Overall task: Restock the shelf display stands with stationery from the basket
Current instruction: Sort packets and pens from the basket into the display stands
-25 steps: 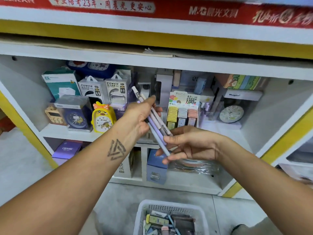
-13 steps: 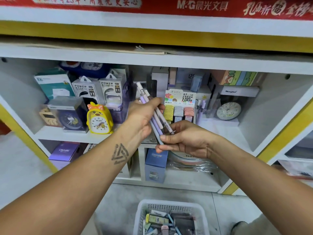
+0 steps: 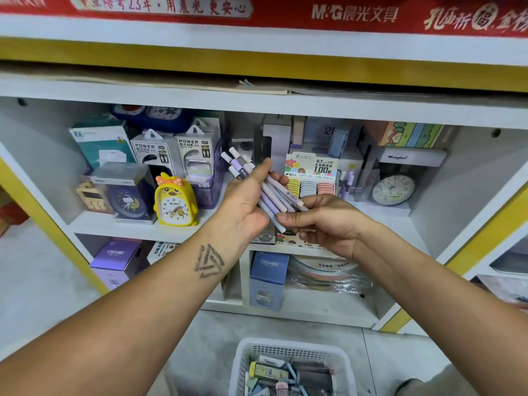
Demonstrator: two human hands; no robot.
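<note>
White shelves [image 3: 120, 224] edged in yellow fill the view ahead of you, packed with boxed clocks and power banks. Your left hand [image 3: 245, 201] grips a bundle of purple pens [image 3: 271, 195], slanted in front of the pencil-lead display stand [image 3: 311, 175]. Your right hand [image 3: 328, 221] pinches the lower ends of those pens. Below, the white basket [image 3: 243, 364] sits on the floor, holding more stationery.

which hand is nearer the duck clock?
Left. The left hand, gripping the pens, is just right of the duck clock. The right hand pinches the pens' lower ends farther right, beyond the left.
</note>
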